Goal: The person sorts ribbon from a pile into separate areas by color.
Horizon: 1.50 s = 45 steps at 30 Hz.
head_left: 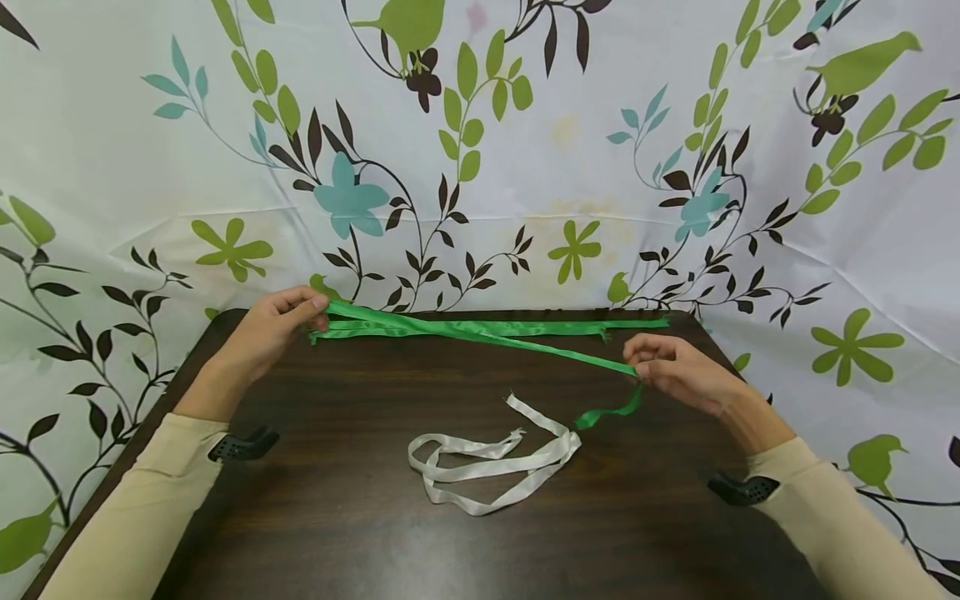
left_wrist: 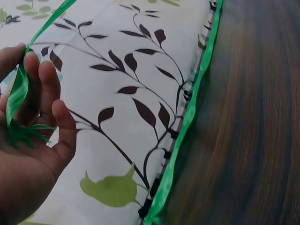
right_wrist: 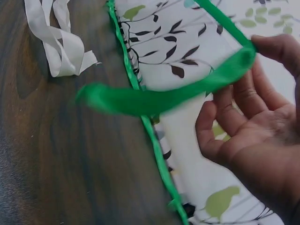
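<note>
Hanging behind the desk (head_left: 322,500), a patterned cloth (head_left: 570,158) is seen. Along the desk's far edge, green strips (head_left: 517,327) are laid lengthwise; the left hand (head_left: 273,329) is nearer them than the right hand (head_left: 686,375). Between both hands a green ribbon (head_left: 555,350) is stretched, pinched in each by finger and thumb, its long axis slanted from far left to nearer right, crossing over the strips as seen from the head. In front of that span, a loosely looped white ribbon (head_left: 487,473) is spread on the desk, with the green ribbon's dangling tail (head_left: 611,412) hung near it from the right hand.
</note>
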Tool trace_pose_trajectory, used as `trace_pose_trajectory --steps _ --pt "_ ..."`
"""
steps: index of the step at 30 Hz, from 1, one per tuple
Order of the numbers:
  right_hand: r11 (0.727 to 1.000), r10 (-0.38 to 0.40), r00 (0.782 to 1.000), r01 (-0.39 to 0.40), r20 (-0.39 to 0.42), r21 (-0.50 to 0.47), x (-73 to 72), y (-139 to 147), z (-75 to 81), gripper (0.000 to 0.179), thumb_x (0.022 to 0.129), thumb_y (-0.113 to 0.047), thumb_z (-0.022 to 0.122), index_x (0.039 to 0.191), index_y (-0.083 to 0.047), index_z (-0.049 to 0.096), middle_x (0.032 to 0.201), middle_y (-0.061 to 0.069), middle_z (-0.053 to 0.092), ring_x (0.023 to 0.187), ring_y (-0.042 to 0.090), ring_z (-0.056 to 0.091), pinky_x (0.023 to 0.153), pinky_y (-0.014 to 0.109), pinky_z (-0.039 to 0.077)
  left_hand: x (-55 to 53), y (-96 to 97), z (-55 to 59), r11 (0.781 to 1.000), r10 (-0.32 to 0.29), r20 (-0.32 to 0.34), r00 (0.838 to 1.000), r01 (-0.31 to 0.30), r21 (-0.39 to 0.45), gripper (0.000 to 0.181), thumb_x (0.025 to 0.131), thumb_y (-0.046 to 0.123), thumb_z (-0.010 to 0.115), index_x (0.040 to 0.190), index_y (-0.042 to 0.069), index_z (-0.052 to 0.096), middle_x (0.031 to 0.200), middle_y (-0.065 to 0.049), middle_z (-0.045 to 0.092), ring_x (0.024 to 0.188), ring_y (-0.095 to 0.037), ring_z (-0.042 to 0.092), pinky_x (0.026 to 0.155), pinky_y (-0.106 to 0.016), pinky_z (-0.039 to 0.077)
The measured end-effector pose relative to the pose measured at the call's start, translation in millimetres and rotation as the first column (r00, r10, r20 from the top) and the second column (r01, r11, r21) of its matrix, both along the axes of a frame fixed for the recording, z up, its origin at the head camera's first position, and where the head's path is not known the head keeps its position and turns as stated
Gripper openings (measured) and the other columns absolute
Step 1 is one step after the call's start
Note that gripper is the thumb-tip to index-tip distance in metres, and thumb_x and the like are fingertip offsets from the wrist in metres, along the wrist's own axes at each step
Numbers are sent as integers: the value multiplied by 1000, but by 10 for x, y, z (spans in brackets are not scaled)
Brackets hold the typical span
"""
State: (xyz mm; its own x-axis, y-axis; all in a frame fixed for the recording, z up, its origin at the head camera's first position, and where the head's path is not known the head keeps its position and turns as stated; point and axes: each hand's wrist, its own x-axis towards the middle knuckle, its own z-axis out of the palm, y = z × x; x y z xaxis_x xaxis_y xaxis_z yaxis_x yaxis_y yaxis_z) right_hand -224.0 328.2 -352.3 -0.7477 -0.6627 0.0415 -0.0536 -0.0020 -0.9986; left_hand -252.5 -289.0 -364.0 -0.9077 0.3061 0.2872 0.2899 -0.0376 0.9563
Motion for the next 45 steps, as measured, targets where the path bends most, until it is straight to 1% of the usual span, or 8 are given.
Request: trace_pose_trajectory --steps 4,9,15,21,26,32,38,45 --pt "975 53 991 -24 126 -220 -80 78 -119 31 104 11 33 121 1 56 98 7 63 88 23 58 85 35 48 -50 -54 -58 998 64 37 997 -64 2 22 105 15 60 101 -6 64 80 -5 59 80 -20 59 82 -29 51" --pt "943 82 970 -2 227 -333 -156 198 -295 42 105 13 24 124 -1 59 103 8 66 89 23 59 89 38 48 -105 -116 -138 986 161 75 984 -157 -56 30 104 23 63 105 -7 66 82 -4 60 81 -20 60 85 -28 50" --pt "936 -5 952 112 308 -333 -235 339 -510 44 107 12 25 122 -2 64 100 6 67 82 19 56 77 33 44 -174 -246 -262 948 305 131 944 -287 -137 32 100 36 67 108 4 72 89 2 62 83 -13 61 86 -26 51" --pt "924 -165 925 266 341 -275 -328 436 -643 37 109 8 33 117 0 69 97 6 68 79 18 57 77 31 47 -252 -359 -361 935 344 161 925 -322 -150 30 98 36 70 106 7 73 88 4 66 79 -9 64 82 -25 54" --pt "906 -263 895 357 360 -226 -381 504 -735 30 108 6 39 112 0 68 87 5 61 71 15 51 66 29 44 -288 -437 -425 916 369 150 917 -333 -222 41 98 40 69 112 1 71 85 3 66 80 -11 65 78 -21 53" --pt "871 -364 848 456 386 -180 -463 537 -826 26 108 5 42 107 0 67 83 5 56 69 13 49 61 27 41 -315 -518 -525 882 387 139 911 -322 -344 54 99 44 66 118 -6 65 81 3 67 82 -15 65 76 -24 52" --pt "844 -441 791 526 424 -104 -581 520 -760 20 108 1 46 103 -1 66 82 3 59 65 9 50 57 25 42 -369 -549 -604 821 343 98 934 -247 -515 58 101 49 61 122 -5 64 98 -11 69 94 -27 63 80 -32 52" --pt "808 -448 674 586 587 -55 -760 494 -671 28 108 0 47 87 1 66 75 5 58 64 11 51 56 25 40 -453 -517 -664 759 306 70 949 -199 -620 57 103 48 58 131 -1 64 116 -21 67 101 -29 65 92 -51 46"
